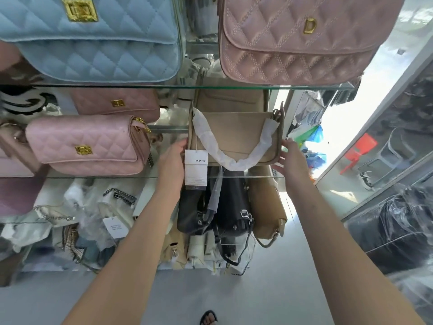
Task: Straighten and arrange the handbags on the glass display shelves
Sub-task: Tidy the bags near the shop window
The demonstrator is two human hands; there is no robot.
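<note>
Three glass shelves are stacked one above another. The top shelf (210, 86) carries a blue quilted bag (93, 43) and a pink quilted bag (293, 43). The middle shelf (93, 177) holds a pale pink bag (86, 146) and a beige bag (236, 137). On the lower shelf (21, 222) lie wrapped bags.

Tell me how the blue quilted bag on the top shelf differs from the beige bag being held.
The blue quilted bag has diamond stitching; the beige bag is smooth. The blue one carries a gold clasp, the beige one shows none. The beige bag has a paper-wrapped strap and a hanging white tag; the blue bag shows neither. The left hand and right hand flank the beige bag; the blue one is untouched. Both sit on glass shelves.
</note>
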